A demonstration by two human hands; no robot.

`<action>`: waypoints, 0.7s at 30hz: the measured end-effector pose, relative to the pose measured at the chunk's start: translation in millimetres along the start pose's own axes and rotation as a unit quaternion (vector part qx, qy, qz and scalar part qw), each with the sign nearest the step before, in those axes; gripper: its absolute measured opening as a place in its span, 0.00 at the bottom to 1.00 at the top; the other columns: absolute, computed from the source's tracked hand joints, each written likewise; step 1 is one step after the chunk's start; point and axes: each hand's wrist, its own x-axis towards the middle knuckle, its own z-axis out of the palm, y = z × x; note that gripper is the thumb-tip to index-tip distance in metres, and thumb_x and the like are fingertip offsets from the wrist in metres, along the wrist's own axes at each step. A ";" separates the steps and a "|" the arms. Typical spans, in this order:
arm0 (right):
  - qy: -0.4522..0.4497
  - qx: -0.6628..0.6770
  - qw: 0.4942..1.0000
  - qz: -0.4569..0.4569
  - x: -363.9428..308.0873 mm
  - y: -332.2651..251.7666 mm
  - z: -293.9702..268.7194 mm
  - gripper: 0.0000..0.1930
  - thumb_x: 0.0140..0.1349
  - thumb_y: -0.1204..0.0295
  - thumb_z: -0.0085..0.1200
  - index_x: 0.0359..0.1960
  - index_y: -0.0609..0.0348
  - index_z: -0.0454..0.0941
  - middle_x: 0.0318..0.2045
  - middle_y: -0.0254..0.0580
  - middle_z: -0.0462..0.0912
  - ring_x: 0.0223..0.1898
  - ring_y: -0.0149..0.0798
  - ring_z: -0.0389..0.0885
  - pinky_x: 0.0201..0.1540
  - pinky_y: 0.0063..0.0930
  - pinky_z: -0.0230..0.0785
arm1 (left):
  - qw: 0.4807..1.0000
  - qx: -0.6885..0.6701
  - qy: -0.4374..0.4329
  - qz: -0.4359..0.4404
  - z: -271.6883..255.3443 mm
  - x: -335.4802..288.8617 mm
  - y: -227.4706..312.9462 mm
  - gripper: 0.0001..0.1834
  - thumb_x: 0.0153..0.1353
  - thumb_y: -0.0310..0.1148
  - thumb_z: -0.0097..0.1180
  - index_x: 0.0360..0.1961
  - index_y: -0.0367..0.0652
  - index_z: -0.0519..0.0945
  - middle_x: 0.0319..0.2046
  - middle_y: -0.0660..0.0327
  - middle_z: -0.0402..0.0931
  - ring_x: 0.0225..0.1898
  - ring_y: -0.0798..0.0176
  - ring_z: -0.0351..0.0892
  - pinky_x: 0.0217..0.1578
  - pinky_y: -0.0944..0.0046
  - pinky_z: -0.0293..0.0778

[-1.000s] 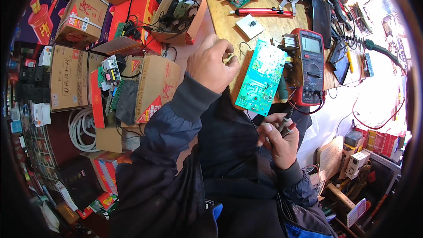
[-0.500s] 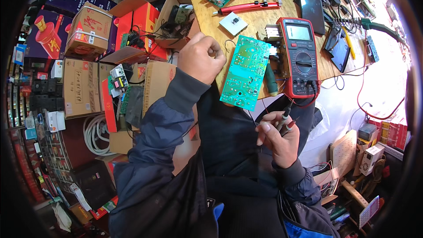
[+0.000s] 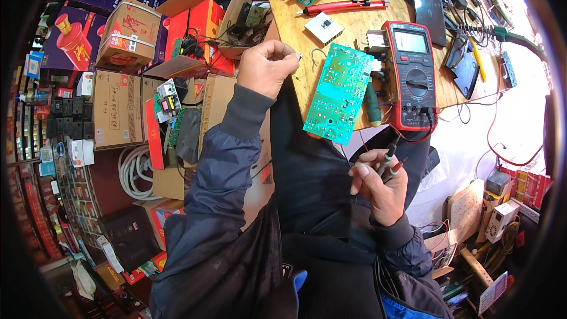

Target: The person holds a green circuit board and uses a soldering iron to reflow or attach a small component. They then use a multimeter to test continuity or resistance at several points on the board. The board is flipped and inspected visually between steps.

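Green circuit board (image 3: pixel 338 94) on wooden surface (image 3: pixel 295 12) w/ red multimeter (image 3: pixel 411 74) beside it, my right hand (image 3: pixel 380 192) gripping both probes (image 3: pixel 388 162), left hand (image 3: pixel 267 68) clenched round a small part.

Green circuit board (image 3: pixel 339 94), red-cased grey-faced multimeter (image 3: pixel 411 74), red and black probes (image 3: pixel 391 162), pale wooden bench (image 3: pixel 298 29).

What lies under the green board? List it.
The green board rests on the wooden bench, its lower end overhanging the edge. A green-handled tool shows beside its right edge, next to the red meter. Whatever else sits beneath the board is hidden.
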 end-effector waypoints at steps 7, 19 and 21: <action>0.010 -0.003 1.000 -0.004 -0.9 1.0 -0.1 0.10 0.74 0.78 0.60 0.52 0.68 0.77 0.37 0.47 0.87 0.30 0.31 0.83 0.34 0.23 0.75 | 0.989 -0.149 -0.010 -0.001 -6.4 8.1 0.3 0.07 0.68 0.27 0.66 0.43 0.34 0.84 0.32 0.58 0.87 0.30 0.69 0.85 0.31 0.70 0.76; -0.012 -0.011 1.000 0.015 0.2 -0.7 3.3 0.09 0.75 0.75 0.60 0.51 0.66 0.77 0.38 0.45 0.86 0.30 0.30 0.83 0.32 0.20 0.71 | 0.876 -0.471 -0.031 -0.099 -20.6 -63.7 -22.7 0.13 0.74 0.29 0.61 0.56 0.37 0.85 0.44 0.57 0.87 0.43 0.64 0.86 0.45 0.63 0.84; -0.013 -0.019 1.000 0.015 -1.1 -1.7 2.9 0.09 0.75 0.75 0.60 0.51 0.66 0.77 0.38 0.45 0.86 0.29 0.30 0.83 0.32 0.20 0.70 | 0.882 -0.460 -0.025 -0.095 -20.1 -69.6 -26.2 0.12 0.75 0.29 0.61 0.56 0.38 0.84 0.45 0.56 0.87 0.45 0.62 0.87 0.47 0.61 0.85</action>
